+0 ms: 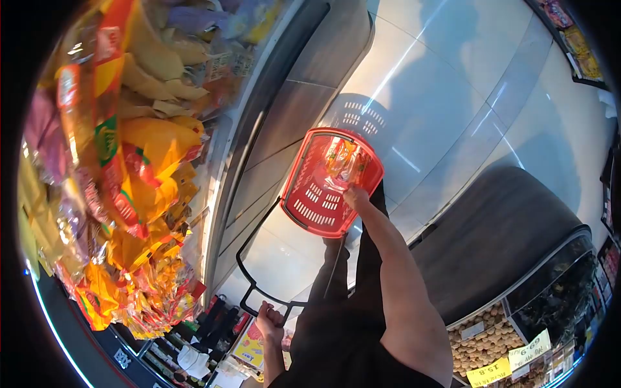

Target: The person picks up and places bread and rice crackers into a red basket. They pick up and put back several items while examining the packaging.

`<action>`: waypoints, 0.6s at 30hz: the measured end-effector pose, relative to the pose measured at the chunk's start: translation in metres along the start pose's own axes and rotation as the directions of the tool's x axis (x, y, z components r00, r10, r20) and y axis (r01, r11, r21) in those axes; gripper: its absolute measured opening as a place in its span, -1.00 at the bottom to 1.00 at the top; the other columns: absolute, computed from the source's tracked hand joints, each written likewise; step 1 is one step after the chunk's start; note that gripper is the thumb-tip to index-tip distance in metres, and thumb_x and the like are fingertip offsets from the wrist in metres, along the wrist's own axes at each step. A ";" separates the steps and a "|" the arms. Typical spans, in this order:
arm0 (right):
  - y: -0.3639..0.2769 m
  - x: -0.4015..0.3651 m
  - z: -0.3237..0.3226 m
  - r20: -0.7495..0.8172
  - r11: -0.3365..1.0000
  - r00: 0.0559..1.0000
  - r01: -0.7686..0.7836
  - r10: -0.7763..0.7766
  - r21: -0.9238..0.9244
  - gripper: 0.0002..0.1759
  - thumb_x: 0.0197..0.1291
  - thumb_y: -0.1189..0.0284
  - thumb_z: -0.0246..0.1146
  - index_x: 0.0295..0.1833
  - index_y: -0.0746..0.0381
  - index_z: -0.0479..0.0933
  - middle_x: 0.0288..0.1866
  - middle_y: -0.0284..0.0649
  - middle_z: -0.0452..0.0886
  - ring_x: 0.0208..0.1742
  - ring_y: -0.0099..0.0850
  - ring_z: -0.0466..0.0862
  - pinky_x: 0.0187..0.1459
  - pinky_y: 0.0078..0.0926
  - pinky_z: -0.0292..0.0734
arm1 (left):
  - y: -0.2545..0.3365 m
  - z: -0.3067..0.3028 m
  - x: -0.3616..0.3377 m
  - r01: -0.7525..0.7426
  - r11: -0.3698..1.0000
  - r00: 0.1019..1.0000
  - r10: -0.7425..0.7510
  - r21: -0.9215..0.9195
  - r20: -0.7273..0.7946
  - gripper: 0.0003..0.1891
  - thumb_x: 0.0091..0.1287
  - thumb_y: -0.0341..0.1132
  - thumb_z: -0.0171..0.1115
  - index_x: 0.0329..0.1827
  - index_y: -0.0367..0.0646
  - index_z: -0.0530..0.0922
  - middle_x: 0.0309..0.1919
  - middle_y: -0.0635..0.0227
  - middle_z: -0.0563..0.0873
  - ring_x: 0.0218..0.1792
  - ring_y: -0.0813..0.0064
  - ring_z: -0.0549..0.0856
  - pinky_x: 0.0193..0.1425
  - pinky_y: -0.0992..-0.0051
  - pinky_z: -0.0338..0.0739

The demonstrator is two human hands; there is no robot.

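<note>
The red basket [317,194] sits low on the glossy floor [440,84], just ahead of the person's legs. A long black handle [238,258] runs back from its near left corner towards the body. The left hand [270,320] is closed in a fist round the far end of that handle, well back from the basket.

The right hand [356,194] reaches down on a straight arm to the basket's near right rim. It meets an orange-and-yellow packet [343,160] that lies inside against the right wall. The fingers are hidden behind the hand, so it cannot be told whether they pinch the packet, rest on it or are loose.

The packet looks light and soft: thin, slick film puffed with air, probably with brittle contents. It would be best held by a sealed end or lightly across its flat faces, not squeezed in the middle. The basket looks like stiff, slotted plastic, light with so little inside. The thin handle would give good leverage but would let the basket swing, so a full fist at its crossbar suits it.

Left of the basket, a shelf [129,161] is crammed with yellow, orange and red bags. To its right, nearer the person, a bin [482,336] holds small pale brown goods behind yellow tags [530,346]
</note>
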State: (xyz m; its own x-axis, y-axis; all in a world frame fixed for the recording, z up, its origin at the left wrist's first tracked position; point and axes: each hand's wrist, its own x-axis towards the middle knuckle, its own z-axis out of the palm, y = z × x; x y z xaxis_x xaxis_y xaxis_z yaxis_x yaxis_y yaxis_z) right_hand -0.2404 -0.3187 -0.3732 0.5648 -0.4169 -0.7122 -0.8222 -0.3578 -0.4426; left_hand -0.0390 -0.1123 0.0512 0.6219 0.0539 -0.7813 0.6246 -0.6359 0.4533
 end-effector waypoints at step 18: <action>-0.184 -0.231 -0.260 -0.167 0.709 0.725 0.689 -0.668 0.150 -0.73 0.27 0.33 0.27 0.00 0.23 0.59 -0.12 0.07 0.67 0.00 0.08 0.65 -0.02 -0.04 0.59 | -0.011 -0.004 0.014 -0.069 0.980 0.994 0.082 -0.185 0.066 -0.76 0.33 -0.31 0.21 -0.50 -0.22 0.56 -0.80 0.54 0.33 -0.80 0.65 0.26 -0.72 0.52 0.03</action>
State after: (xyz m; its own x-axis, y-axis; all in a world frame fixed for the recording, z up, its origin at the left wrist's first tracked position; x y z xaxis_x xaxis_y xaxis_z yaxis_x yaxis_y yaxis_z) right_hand -0.2013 -0.3740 0.0141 0.9707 -0.2028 -0.1292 -0.2048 -0.4158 -0.8861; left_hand -0.0351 -0.1010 0.0368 0.6385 -0.0493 -0.7681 0.6570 -0.4848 0.5773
